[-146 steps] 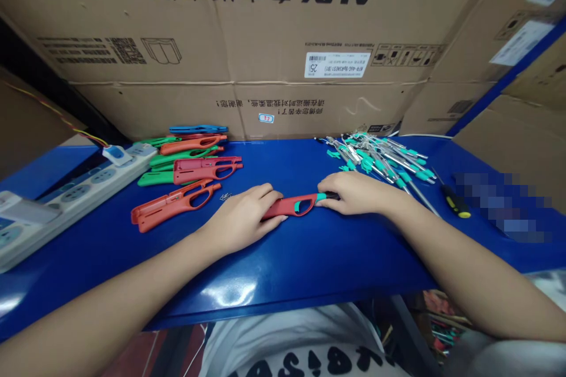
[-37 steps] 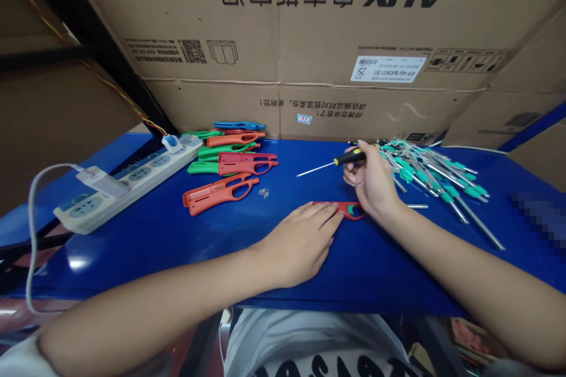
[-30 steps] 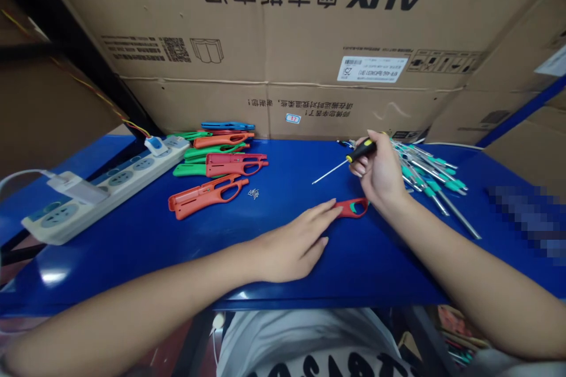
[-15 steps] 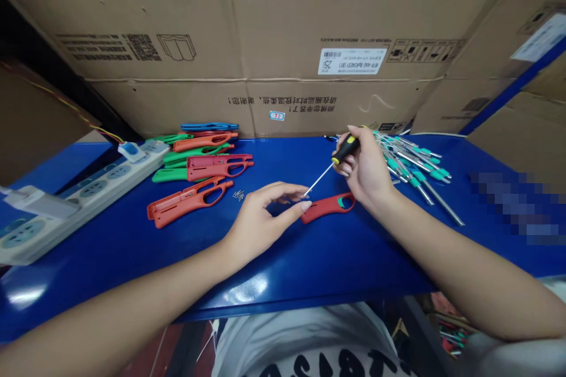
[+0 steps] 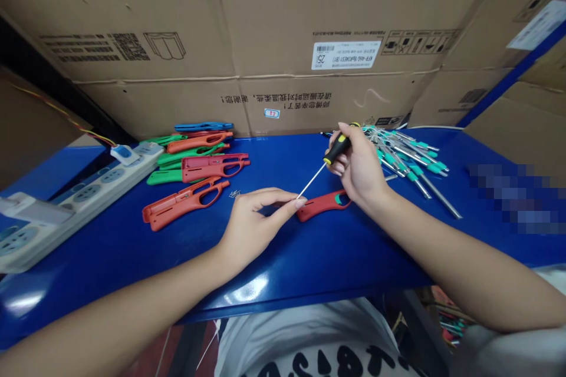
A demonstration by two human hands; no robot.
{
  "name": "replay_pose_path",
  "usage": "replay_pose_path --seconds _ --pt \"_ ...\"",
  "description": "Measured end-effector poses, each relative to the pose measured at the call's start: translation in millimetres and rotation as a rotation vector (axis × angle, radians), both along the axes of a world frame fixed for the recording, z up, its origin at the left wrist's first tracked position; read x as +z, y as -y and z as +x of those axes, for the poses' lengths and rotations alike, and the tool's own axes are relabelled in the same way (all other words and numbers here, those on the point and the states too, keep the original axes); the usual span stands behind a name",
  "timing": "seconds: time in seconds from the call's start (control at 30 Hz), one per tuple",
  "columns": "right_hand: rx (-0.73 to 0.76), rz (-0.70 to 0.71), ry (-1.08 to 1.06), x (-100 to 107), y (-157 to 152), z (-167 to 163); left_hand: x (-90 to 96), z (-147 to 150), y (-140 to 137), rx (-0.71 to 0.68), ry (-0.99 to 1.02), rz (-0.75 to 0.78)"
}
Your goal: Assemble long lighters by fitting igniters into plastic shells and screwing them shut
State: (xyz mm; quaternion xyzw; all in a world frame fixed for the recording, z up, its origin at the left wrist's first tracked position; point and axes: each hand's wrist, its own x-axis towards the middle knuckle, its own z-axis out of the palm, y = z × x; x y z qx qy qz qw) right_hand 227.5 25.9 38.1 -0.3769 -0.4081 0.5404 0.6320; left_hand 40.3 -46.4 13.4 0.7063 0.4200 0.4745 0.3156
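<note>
A screwdriver (image 5: 313,179) with a black and yellow handle slants down to the left, gripped by my right hand (image 5: 360,159). At its tip, the thumb and forefinger of my left hand (image 5: 259,215) are pinched together. Whatever sits between those fingertips is too small to make out. Just right of the pinch, a red lighter casing (image 5: 321,206) with a green trigger lies closed on the blue table (image 5: 283,271), partly behind my right hand. Small screws (image 5: 234,194) lie in a little heap beyond my left hand.
Open orange casing (image 5: 181,206), pink casing (image 5: 212,166) and other green, orange and blue casings lie at left. A white power strip (image 5: 84,194) runs along the left side. Metal lighter tubes with green parts (image 5: 411,159) are piled at right. Cardboard (image 5: 247,59) stands behind.
My left thumb and forefinger have closed together at the screwdriver's tip. The screwdriver stays in my right hand at much the same slant. The whole view has shifted slightly.
</note>
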Motion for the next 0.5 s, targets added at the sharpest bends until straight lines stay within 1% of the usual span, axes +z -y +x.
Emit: replay_pose_path --seconds 0.27,0.5 --pt "0.021 0.004 0.042 -1.4 -0.2 0.6 0.7 0.3 2.4 0.022 0.007 0.042" --pt "0.008 0.013 0.012 1.2 1.6 -0.1 0.0 -0.5 3.8 0.028 0.013 0.052"
